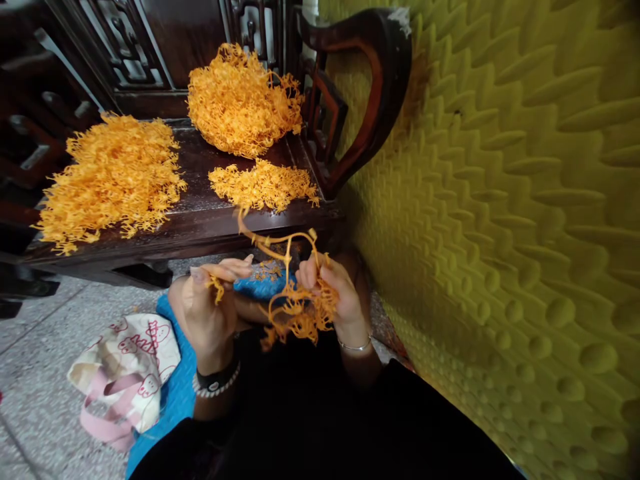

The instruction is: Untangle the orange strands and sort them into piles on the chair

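Note:
My right hand [334, 287] is closed around an orange plastic sprue [287, 243], a thin branching runner with small frilly pieces clustered on its lower part. The runner's long end reaches up and left toward the bench edge. To the left, my left hand [213, 300] has a small loose orange frilly piece [217, 289] at the thumb, with the other fingers stretched toward the sprue. On the dark wooden bench [200, 230] lie a big left heap [117, 177] of similar orange pieces, a rounded back heap [243, 100] and a smaller flat front pile [265, 185].
A carved wooden armrest [395, 73] closes the bench's right end. Beside it rises a yellow embossed wall [500, 200]. A white cloth bag [135, 353] with pink handles rests at lower left on blue fabric [173, 400], above the speckled floor [45, 353].

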A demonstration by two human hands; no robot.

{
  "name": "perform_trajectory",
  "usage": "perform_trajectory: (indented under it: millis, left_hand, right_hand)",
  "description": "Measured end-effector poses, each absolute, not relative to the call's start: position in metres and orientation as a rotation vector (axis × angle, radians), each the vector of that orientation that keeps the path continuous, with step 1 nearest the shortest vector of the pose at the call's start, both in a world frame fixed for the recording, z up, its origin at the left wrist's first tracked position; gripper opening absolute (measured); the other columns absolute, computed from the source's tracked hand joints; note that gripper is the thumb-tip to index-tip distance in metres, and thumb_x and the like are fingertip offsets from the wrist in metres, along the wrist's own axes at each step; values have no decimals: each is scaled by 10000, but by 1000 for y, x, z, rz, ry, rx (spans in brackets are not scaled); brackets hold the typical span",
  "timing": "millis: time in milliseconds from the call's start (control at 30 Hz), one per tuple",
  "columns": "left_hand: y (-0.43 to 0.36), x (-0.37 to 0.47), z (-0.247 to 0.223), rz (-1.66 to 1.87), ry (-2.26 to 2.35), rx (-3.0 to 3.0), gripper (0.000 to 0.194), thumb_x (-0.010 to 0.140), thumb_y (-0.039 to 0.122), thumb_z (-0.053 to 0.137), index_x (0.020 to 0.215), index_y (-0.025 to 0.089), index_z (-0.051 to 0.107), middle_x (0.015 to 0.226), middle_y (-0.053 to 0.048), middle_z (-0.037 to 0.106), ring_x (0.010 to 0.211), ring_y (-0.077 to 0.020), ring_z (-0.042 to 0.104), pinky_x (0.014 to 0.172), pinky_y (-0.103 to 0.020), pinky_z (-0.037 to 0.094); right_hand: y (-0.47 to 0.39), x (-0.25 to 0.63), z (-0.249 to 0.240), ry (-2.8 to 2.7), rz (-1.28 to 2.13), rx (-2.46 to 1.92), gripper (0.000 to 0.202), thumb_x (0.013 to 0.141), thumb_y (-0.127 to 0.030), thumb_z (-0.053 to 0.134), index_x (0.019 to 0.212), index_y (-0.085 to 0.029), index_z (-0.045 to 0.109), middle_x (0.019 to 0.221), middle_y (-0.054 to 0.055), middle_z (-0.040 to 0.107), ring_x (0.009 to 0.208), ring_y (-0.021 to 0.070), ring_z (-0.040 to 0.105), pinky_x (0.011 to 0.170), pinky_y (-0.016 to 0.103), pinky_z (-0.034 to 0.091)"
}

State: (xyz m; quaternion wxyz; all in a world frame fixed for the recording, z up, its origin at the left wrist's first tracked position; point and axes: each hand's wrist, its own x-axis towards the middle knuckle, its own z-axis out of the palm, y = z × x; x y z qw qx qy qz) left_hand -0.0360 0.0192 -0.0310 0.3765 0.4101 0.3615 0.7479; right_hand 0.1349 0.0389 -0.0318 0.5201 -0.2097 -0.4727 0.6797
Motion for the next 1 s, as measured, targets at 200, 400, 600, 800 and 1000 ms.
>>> perform_trajectory:
  millis: [200, 400, 600, 800, 1000]
  left_hand:
    - [11, -37, -29, 1758, 932, 888, 184, 859, 348, 631, 936, 187, 677, 641, 34, 525, 486, -51, 464, 499, -178, 423]
    - [-1, -12, -31, 1672, 1200, 1454, 376, 944, 516, 405, 848, 194, 572, 693, 3, 476, 619, -120, 438, 572, -253, 360]
    - [0, -6, -30, 1050, 1202, 1855, 276, 872, 442, 580, 808, 184, 508, 717, 12, 510, 654, -131, 452, 609, -266, 350]
    - [5, -16, -47, 950, 829, 1316, 363, 884, 453, 525, 657, 170, 548, 574, 16, 474, 501, -101, 408, 480, -238, 333]
    - [8, 1, -63, 1292, 645, 763, 504, 743, 538, 608, 467, 225, 325, 405, 54, 204, 372, -84, 165, 328, -257, 201]
  right_hand:
    - [43, 129, -27, -1148, 1561, -573, 250, 869, -327, 511, 664, -191, 553, 691, -5, 484, 671, 128, 448, 655, 268, 357]
    - [33, 121, -25, -1263, 1370, -852, 245, 905, -354, 483, 727, -200, 550, 741, -5, 487, 698, 134, 441, 679, 272, 363]
    - [24, 118, -26, -1229, 1260, -900, 242, 899, -422, 519, 776, -214, 526, 740, -26, 475, 647, 113, 430, 635, 252, 369]
    - [27, 125, -27, -1283, 1328, -831, 278, 920, -375, 516, 713, -191, 549, 669, -31, 460, 600, 98, 393, 588, 247, 328]
    - [27, 114, -25, -972, 1570, -692, 397, 863, -473, 580, 620, -204, 418, 563, -64, 319, 488, 85, 235, 472, 237, 249]
